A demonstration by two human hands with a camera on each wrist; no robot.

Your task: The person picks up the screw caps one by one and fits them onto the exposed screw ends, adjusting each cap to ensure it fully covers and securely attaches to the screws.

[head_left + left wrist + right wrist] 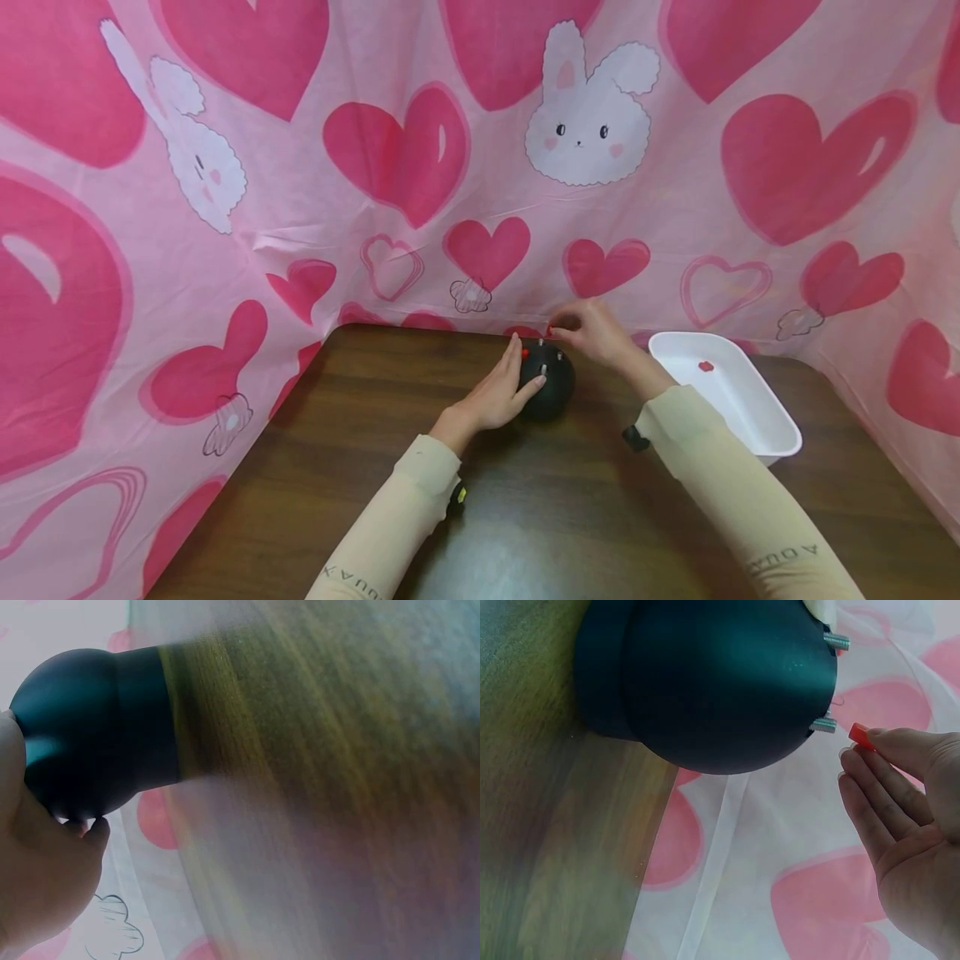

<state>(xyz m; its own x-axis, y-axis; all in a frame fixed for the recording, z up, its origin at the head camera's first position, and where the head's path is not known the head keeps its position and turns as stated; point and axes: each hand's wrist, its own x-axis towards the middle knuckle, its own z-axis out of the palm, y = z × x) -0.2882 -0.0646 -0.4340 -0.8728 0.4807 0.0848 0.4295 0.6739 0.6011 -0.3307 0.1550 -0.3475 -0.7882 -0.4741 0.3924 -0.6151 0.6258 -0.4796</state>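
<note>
Sitting at the far middle of the brown desk, close to its far edge: a black domed piece with a short cylindrical base, flat side down, and small threaded metal studs poking from its rounded top. Looks hard, smooth and rigid, probably moulded plastic, fairly light and liable to slide on the polished wood; best held low around the dome's flanks or at the collar, away from the studs. Left hand pressed against the near-left side of the dome, fingers mostly straight and laid over the curve, thumb tucked underneath in the left wrist view, steadying rather than clutching. Right hand just beyond the dome on its far right, fingers nearly straight and together, a tiny red cap pinched at the tips between thumb and forefinger, close beside one stud but apart from it. Small and slippery, that cap, easy to drop. Pink heart curtain hanging right behind the far edge, so little room beyond; white tray to the right holding another red bit; plenty of open wood near and left
</note>
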